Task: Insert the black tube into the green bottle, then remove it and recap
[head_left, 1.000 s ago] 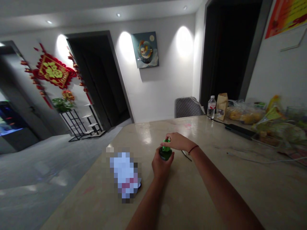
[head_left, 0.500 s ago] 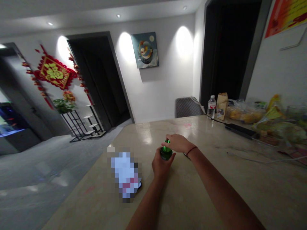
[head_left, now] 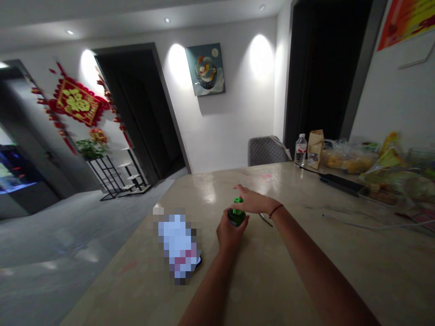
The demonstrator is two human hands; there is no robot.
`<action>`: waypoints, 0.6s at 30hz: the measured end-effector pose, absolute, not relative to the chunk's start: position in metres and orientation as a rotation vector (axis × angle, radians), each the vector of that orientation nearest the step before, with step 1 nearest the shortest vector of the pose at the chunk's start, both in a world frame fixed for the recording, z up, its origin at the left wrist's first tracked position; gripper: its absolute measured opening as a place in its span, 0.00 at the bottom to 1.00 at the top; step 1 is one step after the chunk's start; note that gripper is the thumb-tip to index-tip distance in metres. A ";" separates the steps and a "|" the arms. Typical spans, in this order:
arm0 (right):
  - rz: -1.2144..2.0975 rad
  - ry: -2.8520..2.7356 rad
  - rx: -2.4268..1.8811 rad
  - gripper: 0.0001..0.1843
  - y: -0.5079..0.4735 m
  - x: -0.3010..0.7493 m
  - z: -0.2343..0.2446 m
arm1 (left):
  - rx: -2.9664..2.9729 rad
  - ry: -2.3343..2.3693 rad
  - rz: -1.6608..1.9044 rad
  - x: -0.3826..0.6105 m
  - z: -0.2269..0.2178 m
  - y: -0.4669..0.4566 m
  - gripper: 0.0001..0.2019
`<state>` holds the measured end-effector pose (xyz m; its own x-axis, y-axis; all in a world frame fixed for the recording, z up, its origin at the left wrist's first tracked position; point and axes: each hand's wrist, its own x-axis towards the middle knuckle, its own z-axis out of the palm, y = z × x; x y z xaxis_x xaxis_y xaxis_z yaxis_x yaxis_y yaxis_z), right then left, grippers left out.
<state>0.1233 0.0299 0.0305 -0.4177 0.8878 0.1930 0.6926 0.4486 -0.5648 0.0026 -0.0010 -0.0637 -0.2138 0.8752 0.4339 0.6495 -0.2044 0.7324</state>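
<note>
Glossy green bottle-shaped vessel (head_left: 237,219) between our two hands

From the head view, we see the vessel near the middle of the pale, stone-look bench (head_left: 265,280), its narrower top pointing up. Our left hand (head_left: 231,235) is wrapped around the wide lower body, fingers on one side and thumb on the other, gripping it. Our right hand (head_left: 254,200) is at the top, thumb and forefinger spread apart in a loose, unclosed shape; we cannot tell whether it touches the narrow part. We wear a thin, dark reddish bracelet (head_left: 275,211) on the right wrist. Just beside that wrist, a thin black cord (head_left: 266,220) lies on the bench. To the left of our left hand, apart from it, lies a flat, pale-blue pixelated object (head_left: 178,246) with dark edges. Farther off on the right, we see a clear plastic bottle (head_left: 301,151) beside an upright tan paper bag (head_left: 315,149), with a long black box (head_left: 341,184) nearer us.
</note>
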 end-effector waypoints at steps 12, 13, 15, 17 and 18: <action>0.593 -2.269 -1.325 0.33 0.035 0.133 0.033 | 1.853 1.830 1.353 0.004 -0.063 -0.003 0.25; 0.572 -2.248 -1.368 0.32 0.034 0.133 0.033 | 1.854 1.827 1.353 0.004 -0.063 -0.003 0.26; 0.522 -2.220 -1.435 0.29 0.034 0.133 0.034 | 1.858 1.825 1.351 0.005 -0.062 -0.003 0.26; 0.514 -2.232 -1.426 0.26 0.034 0.134 0.034 | 1.861 1.832 1.348 0.005 -0.063 -0.003 0.25; 0.529 -2.247 -1.394 0.26 0.034 0.135 0.033 | 1.863 1.836 1.348 0.005 -0.063 -0.003 0.25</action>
<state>0.1348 0.0341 0.0334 -0.3943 0.9039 0.1657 0.7348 0.4184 -0.5338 0.0049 -0.0033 -0.0626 -0.1867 0.8728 0.4510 0.6917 -0.2092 0.6913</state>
